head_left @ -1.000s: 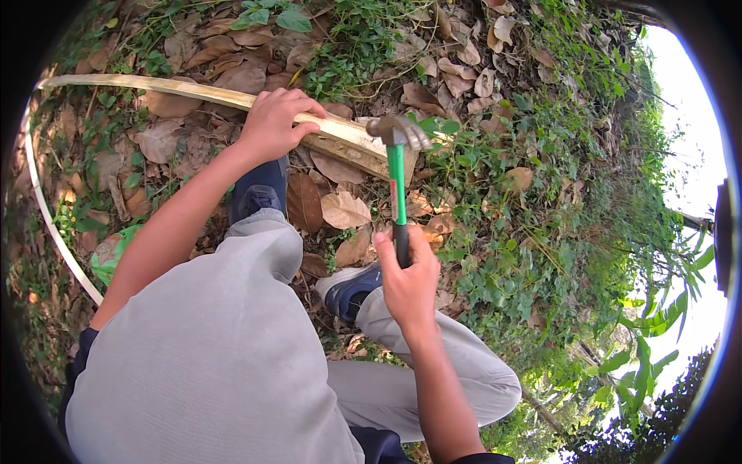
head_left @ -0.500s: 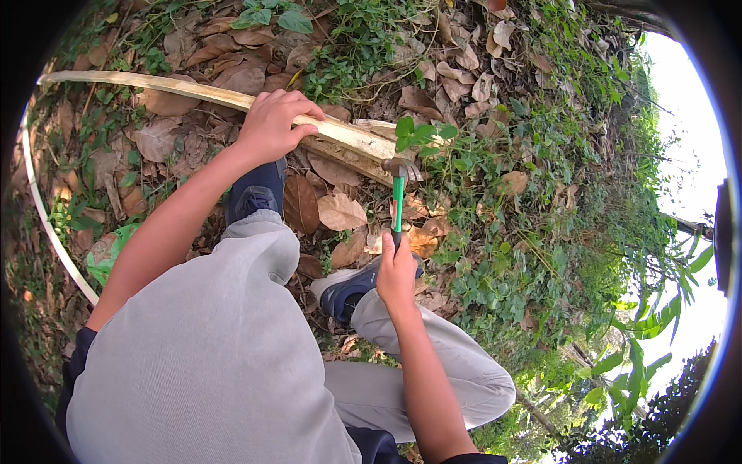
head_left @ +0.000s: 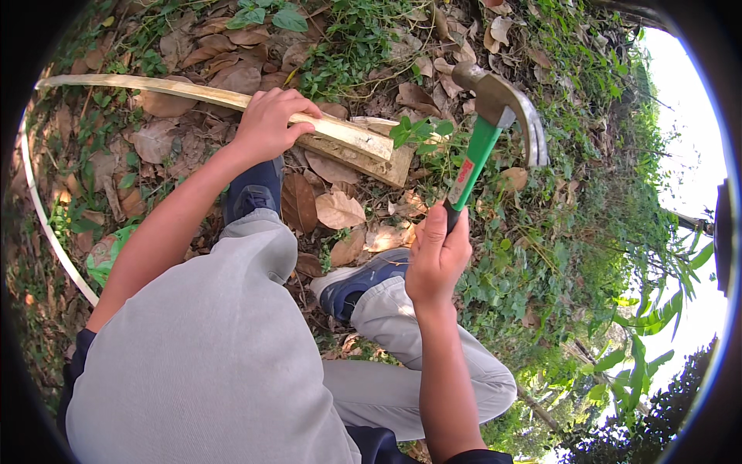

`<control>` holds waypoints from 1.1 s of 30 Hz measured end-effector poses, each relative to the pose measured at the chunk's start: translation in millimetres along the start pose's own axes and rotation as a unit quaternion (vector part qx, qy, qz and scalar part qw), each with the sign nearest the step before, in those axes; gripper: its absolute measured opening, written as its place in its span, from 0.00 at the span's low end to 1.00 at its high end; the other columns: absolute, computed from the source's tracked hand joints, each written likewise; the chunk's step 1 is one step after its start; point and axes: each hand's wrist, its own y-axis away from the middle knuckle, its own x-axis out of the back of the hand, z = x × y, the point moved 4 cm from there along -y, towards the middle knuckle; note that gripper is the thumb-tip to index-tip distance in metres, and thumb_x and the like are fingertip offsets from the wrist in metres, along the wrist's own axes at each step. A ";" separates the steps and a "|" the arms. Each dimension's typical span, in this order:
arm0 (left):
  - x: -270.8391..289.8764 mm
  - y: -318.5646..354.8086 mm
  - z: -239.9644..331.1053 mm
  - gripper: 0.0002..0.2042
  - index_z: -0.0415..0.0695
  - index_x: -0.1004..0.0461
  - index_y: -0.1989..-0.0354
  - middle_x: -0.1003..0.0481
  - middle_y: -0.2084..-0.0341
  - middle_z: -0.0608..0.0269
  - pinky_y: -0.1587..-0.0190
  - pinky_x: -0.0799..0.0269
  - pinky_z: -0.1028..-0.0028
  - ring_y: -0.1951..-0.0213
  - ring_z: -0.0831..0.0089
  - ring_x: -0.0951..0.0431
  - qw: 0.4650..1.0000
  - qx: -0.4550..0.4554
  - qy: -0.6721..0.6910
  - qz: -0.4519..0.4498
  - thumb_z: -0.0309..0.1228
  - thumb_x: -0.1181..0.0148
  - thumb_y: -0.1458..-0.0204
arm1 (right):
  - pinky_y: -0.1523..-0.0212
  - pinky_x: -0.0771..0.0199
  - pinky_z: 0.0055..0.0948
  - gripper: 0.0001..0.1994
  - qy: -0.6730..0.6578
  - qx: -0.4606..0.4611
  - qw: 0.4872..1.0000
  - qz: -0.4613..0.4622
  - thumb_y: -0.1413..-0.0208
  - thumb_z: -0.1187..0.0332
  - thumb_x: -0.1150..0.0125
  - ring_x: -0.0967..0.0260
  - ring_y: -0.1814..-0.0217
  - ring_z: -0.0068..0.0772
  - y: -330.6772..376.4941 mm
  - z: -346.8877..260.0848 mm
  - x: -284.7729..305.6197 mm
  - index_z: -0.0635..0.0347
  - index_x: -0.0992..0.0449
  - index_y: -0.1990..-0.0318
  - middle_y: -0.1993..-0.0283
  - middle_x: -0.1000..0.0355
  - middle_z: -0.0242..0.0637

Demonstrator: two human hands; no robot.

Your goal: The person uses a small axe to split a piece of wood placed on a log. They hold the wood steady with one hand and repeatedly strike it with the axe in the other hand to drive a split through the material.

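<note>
My left hand [head_left: 270, 127] is closed over a long pale wooden strip [head_left: 352, 136], thumb along its near edge and fingers over the top. That strip lies on a second, rougher board [head_left: 398, 172], whose end sticks out beneath it. My right hand [head_left: 439, 259] grips the black handle end of a claw hammer [head_left: 481, 151] with a green shaft and a steel head. The hammer is raised, its head to the right of the strip's end and apart from the wood. A nail cannot be made out.
Dry brown leaves [head_left: 340, 210] and green creepers [head_left: 510, 278] cover the ground. My blue shoes [head_left: 363, 280] rest close to the boards. The strip's far part [head_left: 116, 80] reaches left, and a thin pale curved band [head_left: 48, 224] runs down the left side.
The hammer has lifted off the end of the wood, rising up and to the right with my right hand. My left hand stays in place on the strip.
</note>
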 end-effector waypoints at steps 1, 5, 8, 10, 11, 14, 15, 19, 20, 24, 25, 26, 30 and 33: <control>-0.4 -0.5 0.5 0.09 0.59 0.16 0.56 0.22 0.60 0.72 0.45 0.38 0.65 0.51 0.67 0.26 1.000 0.001 0.001 -0.001 0.40 0.32 0.44 | 0.74 0.36 0.39 0.16 0.047 -0.010 0.999 -0.024 0.26 0.59 0.48 0.36 0.78 0.40 0.5 5.6 -6.3 0.64 0.32 0.60 0.78 0.32 0.43; -1.4 -0.4 1.6 0.09 0.57 0.17 0.56 0.23 0.59 0.72 0.46 0.39 0.65 0.51 0.66 0.27 1.000 0.001 0.006 -0.005 0.39 0.33 0.44 | 0.67 0.32 0.56 0.18 0.206 -0.086 0.967 -0.125 0.25 0.55 0.51 0.28 0.68 0.67 12.7 66.0 -33.2 0.64 0.33 0.58 0.71 0.25 0.57; -0.8 -1.3 2.0 0.09 0.57 0.17 0.56 0.23 0.59 0.71 0.46 0.39 0.65 0.51 0.66 0.27 1.000 0.001 0.013 -0.002 0.39 0.33 0.44 | 0.62 0.33 0.65 0.20 0.235 -0.129 0.951 -0.153 0.25 0.52 0.53 0.28 0.61 0.77 27.6 78.6 -37.6 0.64 0.33 0.56 0.67 0.24 0.63; -2.0 0.0 1.8 0.09 0.57 0.17 0.56 0.23 0.59 0.71 0.46 0.39 0.65 0.51 0.66 0.27 1.000 -0.006 0.015 -0.004 0.39 0.33 0.44 | 0.60 0.33 0.65 0.21 0.231 -0.161 0.946 -0.160 0.26 0.51 0.53 0.27 0.59 0.77 34.2 78.4 -38.1 0.64 0.31 0.56 0.67 0.24 0.65; -1.2 1.4 -0.5 0.09 0.57 0.17 0.56 0.23 0.59 0.71 0.46 0.39 0.65 0.51 0.66 0.27 1.000 0.000 0.008 -0.009 0.39 0.33 0.44 | 0.61 0.32 0.63 0.20 0.225 -0.172 0.944 -0.169 0.26 0.52 0.52 0.27 0.60 0.75 36.4 76.2 -38.7 0.64 0.30 0.56 0.68 0.24 0.64; -1.2 1.5 -2.2 0.09 0.57 0.17 0.55 0.22 0.59 0.71 0.45 0.39 0.65 0.51 0.66 0.27 1.000 0.010 0.004 -0.009 0.39 0.33 0.44 | 0.64 0.30 0.58 0.19 0.210 -0.190 0.940 -0.189 0.27 0.53 0.49 0.25 0.64 0.70 38.2 62.4 -32.8 0.64 0.28 0.56 0.71 0.25 0.61; -2.6 -0.4 1.0 0.09 0.57 0.17 0.55 0.22 0.59 0.71 0.45 0.39 0.64 0.51 0.66 0.27 1.000 0.001 0.010 -0.006 0.39 0.33 0.44 | 0.66 0.30 0.56 0.18 0.203 -0.191 0.942 -0.188 0.27 0.54 0.47 0.25 0.67 0.67 39.3 56.8 -27.1 0.64 0.27 0.56 0.72 0.25 0.59; -2.4 0.6 -0.3 0.09 0.57 0.17 0.55 0.22 0.60 0.71 0.45 0.39 0.64 0.51 0.66 0.26 1.000 -0.001 0.002 -0.003 0.39 0.33 0.44 | 0.72 0.31 0.46 0.15 0.184 -0.145 0.959 -0.162 0.29 0.57 0.43 0.25 0.74 0.55 23.8 -0.8 -12.1 0.62 0.26 0.56 0.77 0.26 0.51; -2.3 -1.6 0.8 0.09 0.57 0.17 0.55 0.22 0.60 0.71 0.45 0.39 0.65 0.51 0.66 0.26 1.000 -0.001 0.003 -0.007 0.39 0.33 0.44 | 0.73 0.32 0.44 0.14 0.167 -0.071 0.976 -0.118 0.29 0.58 0.43 0.26 0.77 0.51 21.9 -12.7 -7.2 0.62 0.26 0.57 0.77 0.27 0.49; -1.6 -0.4 -1.9 0.09 0.57 0.17 0.56 0.22 0.59 0.71 0.45 0.39 0.65 0.51 0.66 0.27 1.000 -0.002 0.003 -0.005 0.40 0.33 0.44 | 0.76 0.36 0.34 0.11 0.084 0.052 0.995 -0.014 0.27 0.64 0.44 0.37 0.80 0.29 8.7 -31.5 1.7 0.63 0.30 0.58 0.80 0.34 0.36; -1.6 0.7 -2.0 0.09 0.57 0.17 0.56 0.22 0.59 0.71 0.45 0.39 0.65 0.51 0.66 0.27 1.000 -0.005 0.006 0.001 0.40 0.33 0.44 | 0.77 0.37 0.36 0.11 0.071 0.059 0.996 0.005 0.27 0.64 0.46 0.36 0.81 0.32 7.7 -24.6 -1.6 0.63 0.31 0.59 0.79 0.33 0.38; -1.2 -2.0 -0.2 0.09 0.57 0.17 0.55 0.22 0.59 0.72 0.45 0.39 0.65 0.51 0.66 0.27 1.000 -0.004 0.007 -0.002 0.40 0.33 0.44 | 0.77 0.36 0.37 0.11 0.068 0.049 0.996 0.003 0.27 0.64 0.47 0.35 0.81 0.36 6.4 -14.7 -6.6 0.63 0.32 0.59 0.79 0.32 0.40; -1.4 -0.7 1.4 0.09 0.57 0.17 0.55 0.22 0.59 0.72 0.45 0.39 0.65 0.51 0.67 0.27 1.000 0.004 0.003 -0.015 0.40 0.33 0.43 | 0.66 0.32 0.58 0.16 0.189 -0.092 0.973 -0.098 0.26 0.57 0.51 0.27 0.66 0.70 13.5 55.1 -35.9 0.64 0.33 0.58 0.70 0.26 0.59; -1.6 -0.3 1.8 0.10 0.57 0.17 0.55 0.22 0.59 0.72 0.45 0.39 0.66 0.51 0.67 0.27 1.000 0.004 0.007 -0.015 0.40 0.33 0.43 | 0.60 0.32 0.64 0.18 0.246 -0.145 0.950 -0.125 0.26 0.55 0.53 0.27 0.59 0.76 26.4 75.9 -40.1 0.65 0.32 0.57 0.65 0.24 0.65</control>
